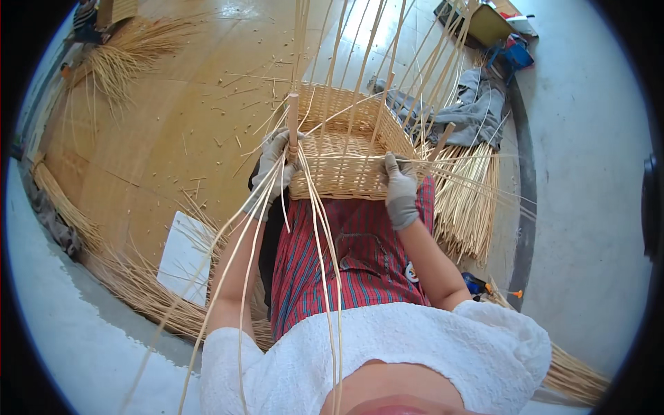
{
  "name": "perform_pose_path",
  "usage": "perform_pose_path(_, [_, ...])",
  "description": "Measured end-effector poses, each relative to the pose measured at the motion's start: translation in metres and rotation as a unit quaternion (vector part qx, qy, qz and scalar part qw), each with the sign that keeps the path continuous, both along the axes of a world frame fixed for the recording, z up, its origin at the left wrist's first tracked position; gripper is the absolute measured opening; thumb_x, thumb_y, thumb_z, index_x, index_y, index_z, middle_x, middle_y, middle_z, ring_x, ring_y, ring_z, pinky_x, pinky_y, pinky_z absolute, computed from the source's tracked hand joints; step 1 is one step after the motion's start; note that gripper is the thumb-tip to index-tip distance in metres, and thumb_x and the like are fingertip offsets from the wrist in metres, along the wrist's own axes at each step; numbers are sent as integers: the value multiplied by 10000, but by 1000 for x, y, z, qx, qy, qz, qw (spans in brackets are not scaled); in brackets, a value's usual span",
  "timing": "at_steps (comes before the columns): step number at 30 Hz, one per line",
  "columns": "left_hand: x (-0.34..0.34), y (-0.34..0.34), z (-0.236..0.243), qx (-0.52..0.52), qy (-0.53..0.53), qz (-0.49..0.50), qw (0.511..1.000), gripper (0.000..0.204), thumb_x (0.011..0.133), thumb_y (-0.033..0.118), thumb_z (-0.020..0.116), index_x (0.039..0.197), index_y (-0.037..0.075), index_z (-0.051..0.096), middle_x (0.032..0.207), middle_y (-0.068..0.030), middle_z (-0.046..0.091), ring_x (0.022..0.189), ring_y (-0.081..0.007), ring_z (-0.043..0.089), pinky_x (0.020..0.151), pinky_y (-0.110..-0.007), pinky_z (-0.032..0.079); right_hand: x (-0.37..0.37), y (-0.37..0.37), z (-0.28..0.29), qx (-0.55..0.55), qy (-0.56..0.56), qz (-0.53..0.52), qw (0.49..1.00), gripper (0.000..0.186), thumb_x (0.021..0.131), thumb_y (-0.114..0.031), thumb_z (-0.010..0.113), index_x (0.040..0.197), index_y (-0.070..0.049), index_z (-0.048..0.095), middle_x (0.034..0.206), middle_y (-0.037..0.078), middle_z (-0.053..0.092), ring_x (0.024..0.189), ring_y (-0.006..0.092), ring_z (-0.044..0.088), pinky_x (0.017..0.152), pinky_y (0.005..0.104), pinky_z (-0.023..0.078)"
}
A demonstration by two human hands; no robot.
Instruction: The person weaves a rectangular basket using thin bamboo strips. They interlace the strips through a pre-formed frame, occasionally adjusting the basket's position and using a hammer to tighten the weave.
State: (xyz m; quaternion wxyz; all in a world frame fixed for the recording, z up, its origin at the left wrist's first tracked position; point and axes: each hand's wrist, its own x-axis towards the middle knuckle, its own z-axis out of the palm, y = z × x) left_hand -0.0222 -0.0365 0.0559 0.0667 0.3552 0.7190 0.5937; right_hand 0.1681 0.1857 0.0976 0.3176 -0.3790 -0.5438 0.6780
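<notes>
A half-woven wicker basket (339, 181) rests on my lap, its open top facing up. Long upright canes (373, 41) rise from its far side. My left hand (274, 166), in a grey glove, is closed round the basket's near left corner beside a thick wooden corner post (293, 116). Several long loose strands (319, 228) trail from that corner down toward me. At the near right side my gloved right hand (401, 188) grips the front wall, thumb up on the rim by a thin horizontal strand. The fingertips of both hands are partly hidden.
Cane bundles lie on the left (114, 66) and right (460, 200), with grey cloth (477, 97) over the right one. A white board (183, 256) leans on canes at the left. Cane offcuts litter the brown floor sheet (159, 145). A blue tool (477, 283) lies right of my lap.
</notes>
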Motion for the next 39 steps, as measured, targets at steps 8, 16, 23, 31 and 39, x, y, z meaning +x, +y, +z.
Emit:
perform_pose_path(8, [23,33,-32,205,-78,127,967,494,918,95,759,1365,49,554,1334,-74,519,1129,-154,577,955,-299,524,-158,-52,135,515,-83,179,834,610,963,22,570,1554,-98,473,1375,270,629,1281,350,645,1021,399,532])
perform_pose_path(16, [58,43,-4,301,-152,177,925,479,970,44,699,1397,31,483,1269,-82,589,1051,-165,612,945,-323,525,23,-6,-15,128,125,130,975,343,1038,-89,627,1374,-66,557,1041,66,707,1008,199,728,763,295,604])
perform_pose_path(23, [99,73,26,94,99,96,986,323,1074,192,570,1345,22,524,1194,-140,653,1102,-238,673,778,-373,577,50,22,-38,-87,87,30,992,161,1021,-103,673,1181,-100,661,1120,54,738,954,157,728,690,251,594])
perform_pose_path(31, [66,105,55,-207,-177,72,959,480,1045,533,571,987,78,713,633,-72,664,530,-226,682,606,-377,533,-87,34,87,607,-16,98,788,719,954,45,506,1629,-93,301,1456,201,551,1094,217,697,878,342,567])
perform_pose_path(39, [119,129,61,-164,305,123,930,741,920,165,706,1584,286,398,1301,-129,594,1040,-298,698,775,-421,584,31,80,-12,269,66,24,960,425,1000,-28,573,1424,-43,552,1255,162,660,1066,213,672,936,343,537])
